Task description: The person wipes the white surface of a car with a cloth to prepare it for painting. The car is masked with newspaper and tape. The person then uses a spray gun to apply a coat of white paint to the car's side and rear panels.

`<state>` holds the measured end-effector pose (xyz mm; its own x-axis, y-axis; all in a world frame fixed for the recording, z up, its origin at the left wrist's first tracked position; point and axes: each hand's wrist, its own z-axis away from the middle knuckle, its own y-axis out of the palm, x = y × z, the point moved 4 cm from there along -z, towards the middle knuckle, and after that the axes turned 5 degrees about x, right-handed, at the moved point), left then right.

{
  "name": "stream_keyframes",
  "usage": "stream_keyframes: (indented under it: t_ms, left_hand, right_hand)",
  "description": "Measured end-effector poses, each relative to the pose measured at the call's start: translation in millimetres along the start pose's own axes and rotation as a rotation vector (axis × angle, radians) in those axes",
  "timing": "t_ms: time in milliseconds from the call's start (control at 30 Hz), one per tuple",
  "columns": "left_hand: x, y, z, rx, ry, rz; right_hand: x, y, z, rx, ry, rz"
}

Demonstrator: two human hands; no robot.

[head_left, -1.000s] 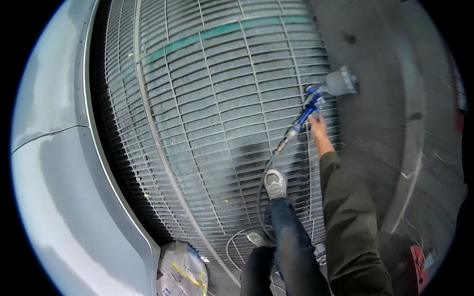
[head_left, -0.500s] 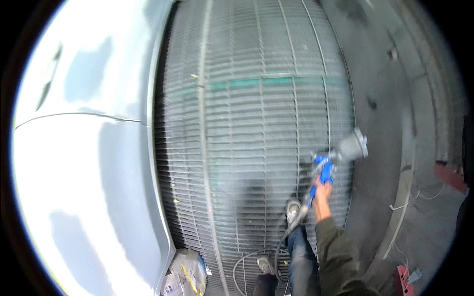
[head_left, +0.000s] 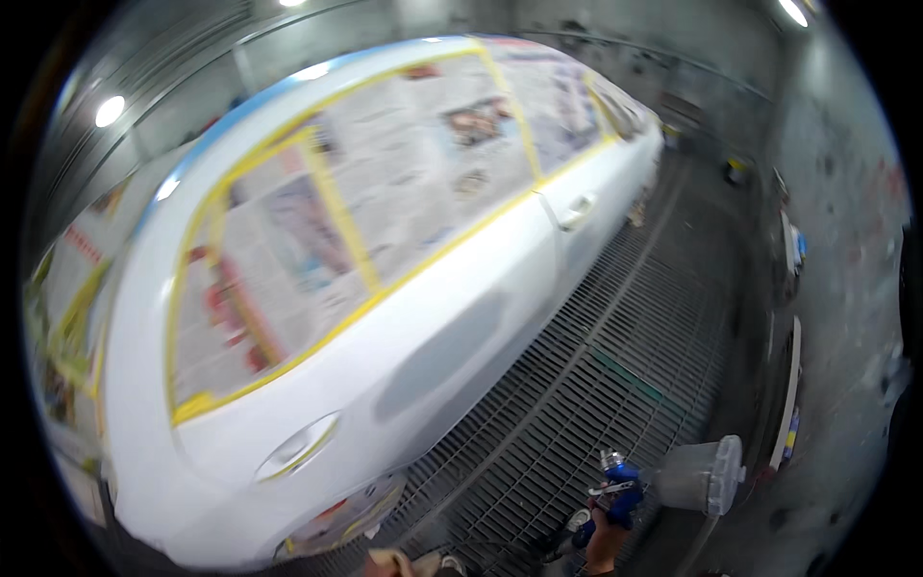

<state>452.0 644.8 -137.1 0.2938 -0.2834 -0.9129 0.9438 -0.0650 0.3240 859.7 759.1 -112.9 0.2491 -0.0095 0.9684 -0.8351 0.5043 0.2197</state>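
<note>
My right hand [head_left: 606, 540] is wrapped round the grip of a blue spray gun [head_left: 621, 489] at the lower right. A translucent paint cup [head_left: 690, 478] with a pale lid is attached to the gun and tips out to the right. The silver nozzle end stands up toward the car, apart from it. What looks like my left hand [head_left: 388, 564] just enters at the bottom edge; its fingers cannot be made out. To the left stands a white car [head_left: 490, 255] with a grey patch [head_left: 438, 358] on its side. Newspaper [head_left: 399, 159] edged with yellow tape covers its windows.
A slatted metal floor grating [head_left: 538, 423] runs between the car and the grey wall [head_left: 846, 288] on the right. Newspaper wraps the wheel [head_left: 351, 514] at the bottom. A pale ledge [head_left: 787, 394] lies along the wall. Lamps [head_left: 111, 112] shine overhead.
My view has swung up and left from the floor grating to the whole car side. The spray gun, still in my right hand, now sits lower in view. The tan shape at the bottom edge has appeared.
</note>
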Motion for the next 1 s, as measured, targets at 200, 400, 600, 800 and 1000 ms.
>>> stream_keyframes:
  t_ms: [200,400,600,800,1000]
  left_hand:
    - [-230.0,-45.5,190.7,-0.717,0.535,-0.101]
    - [-171.0,-32.5,347.9,-1.313,0.63,0.342]
    - [-30.9,19.2,464.1,-1.555,0.58,0.855]
    - [-6.5,-25.0,484.2,-1.586,0.693,1.114]
    - [21.3,-137.8,536.0,-1.656,0.515,0.975]
  right_hand:
    - [119.8,103.5,100.5,0.464,-0.201,0.135]
    - [173.5,165.9,139.6,1.099,-0.097,-0.036]
    - [204.5,194.9,290.5,1.58,0.342,-0.111]
    - [146.5,271.4,347.9,1.641,0.229,0.057]
    - [182.1,346.4,386.6,1.302,0.071,-0.048]
